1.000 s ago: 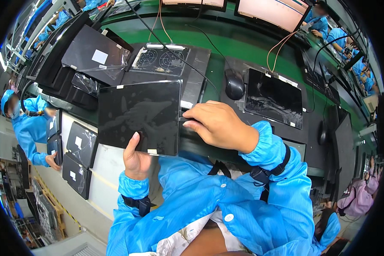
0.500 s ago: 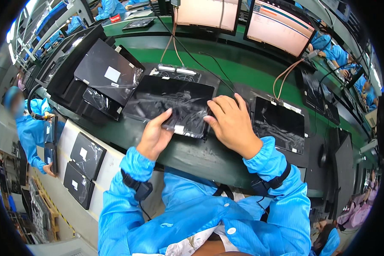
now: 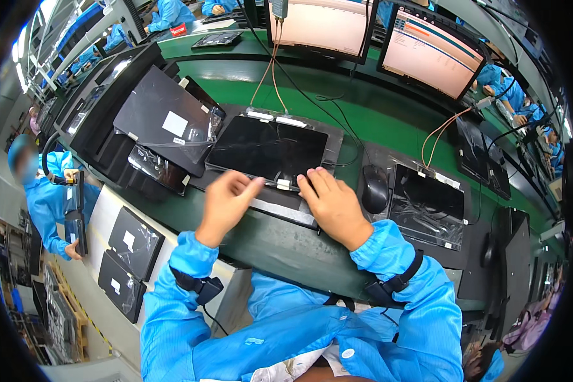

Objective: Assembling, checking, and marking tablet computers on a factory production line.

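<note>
A black display panel point(image 3: 272, 151) lies on the dark mat in front of me, a white label at its near edge. My left hand point(image 3: 225, 205) is by the near left corner, its thumb stretched toward that edge and the other fingers loosely curled. Nothing shows in it, though its fingertips are slightly blurred. The fingers of my right hand point(image 3: 334, 207) rest stretched out at the near right corner. Along the near side, below the panel, runs a greyish strip point(image 3: 284, 213); whether it is film or part of the support, I cannot tell.
To the right are a black mouse point(image 3: 375, 189) and a film-covered panel point(image 3: 426, 202). Wrapped panels point(image 3: 165, 118) lean on black trays at left; more lie on a white surface point(image 3: 172, 245). Two monitors point(image 3: 431, 54) and hanging cables stand behind. A co-worker point(image 3: 51, 191) holds panels at far left.
The panel, earlier tilted with wrinkled shiny film showing, now lies flatter on the mat. My right hand has lowered to its near edge. A mouse has come into sight on the right.
</note>
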A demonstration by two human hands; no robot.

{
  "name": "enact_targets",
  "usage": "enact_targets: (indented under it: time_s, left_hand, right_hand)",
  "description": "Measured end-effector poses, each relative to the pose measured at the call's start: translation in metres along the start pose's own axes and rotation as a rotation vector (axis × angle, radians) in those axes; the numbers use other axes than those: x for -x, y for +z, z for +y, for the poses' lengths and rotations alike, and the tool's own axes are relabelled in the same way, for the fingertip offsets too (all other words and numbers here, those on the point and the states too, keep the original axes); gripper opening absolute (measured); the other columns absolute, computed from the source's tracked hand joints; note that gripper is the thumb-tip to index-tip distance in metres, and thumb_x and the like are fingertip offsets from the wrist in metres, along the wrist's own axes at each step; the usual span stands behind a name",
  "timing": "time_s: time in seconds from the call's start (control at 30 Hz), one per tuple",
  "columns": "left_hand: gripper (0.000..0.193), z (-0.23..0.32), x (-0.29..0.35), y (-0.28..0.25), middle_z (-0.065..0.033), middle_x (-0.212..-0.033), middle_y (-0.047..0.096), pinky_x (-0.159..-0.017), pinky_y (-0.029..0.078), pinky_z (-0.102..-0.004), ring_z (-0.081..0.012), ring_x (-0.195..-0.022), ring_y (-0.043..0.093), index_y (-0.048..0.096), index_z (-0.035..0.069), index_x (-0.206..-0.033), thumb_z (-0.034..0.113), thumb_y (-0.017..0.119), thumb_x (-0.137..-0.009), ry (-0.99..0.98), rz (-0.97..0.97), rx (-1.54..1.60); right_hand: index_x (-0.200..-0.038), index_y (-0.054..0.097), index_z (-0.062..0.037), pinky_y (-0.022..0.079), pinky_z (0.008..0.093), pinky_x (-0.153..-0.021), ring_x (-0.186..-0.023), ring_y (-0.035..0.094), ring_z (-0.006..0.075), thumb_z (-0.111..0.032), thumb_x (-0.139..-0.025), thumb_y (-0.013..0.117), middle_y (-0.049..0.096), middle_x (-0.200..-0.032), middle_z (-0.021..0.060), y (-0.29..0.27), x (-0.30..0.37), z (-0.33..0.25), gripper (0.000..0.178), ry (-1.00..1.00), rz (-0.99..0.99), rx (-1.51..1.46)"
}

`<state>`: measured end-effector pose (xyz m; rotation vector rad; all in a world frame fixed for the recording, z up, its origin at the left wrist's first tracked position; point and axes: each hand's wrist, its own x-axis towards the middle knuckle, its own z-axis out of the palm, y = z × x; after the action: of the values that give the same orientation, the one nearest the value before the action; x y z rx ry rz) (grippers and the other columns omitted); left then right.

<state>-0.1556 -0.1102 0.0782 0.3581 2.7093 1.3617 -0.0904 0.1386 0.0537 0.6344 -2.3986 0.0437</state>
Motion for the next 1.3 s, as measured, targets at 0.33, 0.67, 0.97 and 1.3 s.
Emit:
enact_targets:
  time_s: [0.33,0.67,0.97,1.3]
  left_hand:
    - [0.059,-0.056,-0.018,0.001,-0.0236,-0.151,0.047,-0.121,0.026,-0.0551,-0.0436,-0.144,0.039,0.060,0.005,-0.138,0.035,0.075,-0.091,0.436,0.224,-0.585]
    - [0.053,-0.080,-0.027,0.002,-0.0219,-0.152,0.048,-0.117,0.031,-0.0474,-0.0403,-0.142,0.042,0.057,0.004,-0.142,0.027,0.069,-0.096,0.498,0.274,-0.584]
    - [0.058,-0.095,-0.047,0.018,-0.0194,-0.160,0.040,-0.122,0.025,-0.0475,-0.0378,-0.149,0.034,0.050,0.007,-0.150,0.031,0.066,-0.100,0.525,0.326,-0.645]
    - [0.049,-0.154,0.125,-0.094,-0.0180,-0.159,0.039,-0.122,0.028,-0.0450,-0.0359,-0.149,0.035,0.056,0.003,-0.142,0.024,0.068,-0.099,0.211,0.674,-0.580]
  right_hand:
    - [-0.115,0.067,-0.0019,0.053,0.0400,-0.079,-0.107,0.060,0.0292,-0.021,-0.085,0.072,0.061,-0.110,0.0117,0.000,0.003,-0.012,0.036,0.124,-0.048,-0.202]
    - [-0.116,0.065,-0.0059,0.052,0.0455,-0.084,-0.101,0.064,0.0312,-0.019,-0.075,0.079,0.065,-0.102,0.0112,-0.175,0.144,0.049,0.045,0.378,0.078,-0.023]
    - [-0.154,0.043,-0.0129,0.032,0.0585,-0.117,-0.146,0.041,0.0350,-0.033,-0.083,0.077,0.046,-0.155,0.0160,-0.359,0.479,0.124,0.081,1.426,-0.326,0.851]
    - [-0.130,0.066,-0.0043,0.047,0.0442,-0.107,-0.123,0.063,0.0313,0.003,-0.071,0.061,0.067,-0.131,0.0129,-0.361,0.334,0.053,0.060,0.686,0.028,0.849]
